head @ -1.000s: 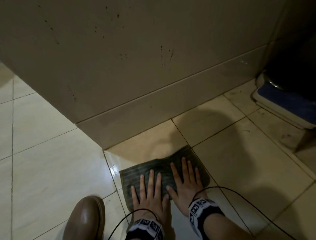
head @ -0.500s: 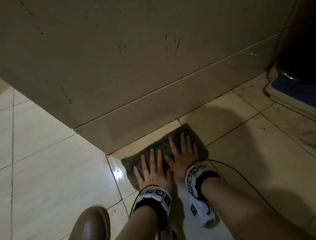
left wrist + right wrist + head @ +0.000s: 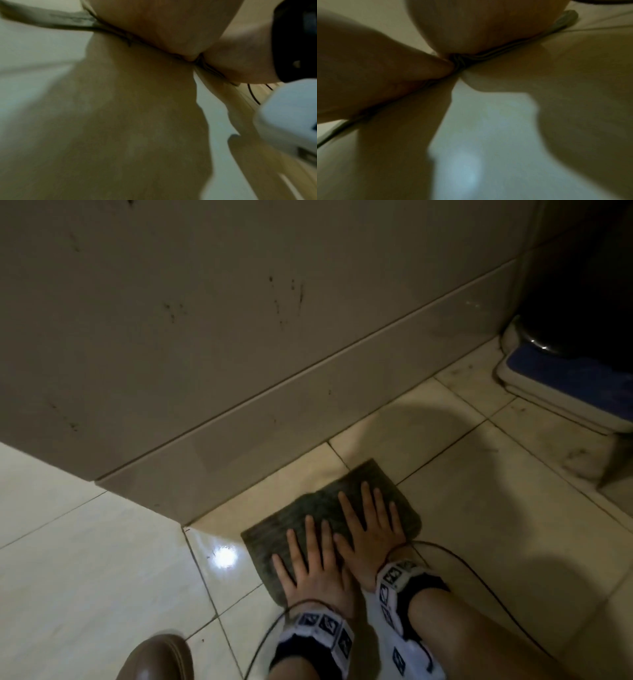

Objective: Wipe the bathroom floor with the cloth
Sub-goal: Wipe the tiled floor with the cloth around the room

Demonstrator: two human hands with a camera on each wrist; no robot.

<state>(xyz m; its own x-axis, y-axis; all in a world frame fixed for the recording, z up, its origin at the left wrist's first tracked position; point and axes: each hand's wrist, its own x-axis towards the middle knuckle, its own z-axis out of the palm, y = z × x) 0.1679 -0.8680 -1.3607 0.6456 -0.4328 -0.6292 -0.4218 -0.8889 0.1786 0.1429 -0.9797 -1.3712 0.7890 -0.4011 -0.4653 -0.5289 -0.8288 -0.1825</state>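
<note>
Half a second ago the cloth (image 3: 329, 518) lay closer to the bottom of the wall (image 3: 239, 337), with only a thin strip of tile between them. Now more tile shows between the cloth and the wall, and both hands sit closer to the person. The brown shoe (image 3: 156, 659) shows at the bottom left in both pictures.

The floor (image 3: 85, 559) is made of big pale tiles with thin dark lines between them. A bright spot of light shines on the tile just left of the cloth. The wall is pale and has small dark specks on it, and it ends at a corner on the left. Far to the right sits a white and blue thing (image 3: 561, 378) with something dark on top; it is too dim to tell what it is. A thin black cable (image 3: 479, 573) runs across the floor by the right arm.

The cloth is dark green-grey and lies flat on the floor near the wall corner. Its long side runs from low left to high right, about the same way as the bottom of the wall.

The left hand (image 3: 317, 570) lies flat on the near left part of the cloth with fingers straight and spread. The right hand (image 3: 371, 530) lies flat just beside it, a bit farther forward, fingers straight too. Both press down and neither one grabs the cloth. The two wrist views are blurry and show only skin pressing on a thin edge of cloth.
</note>
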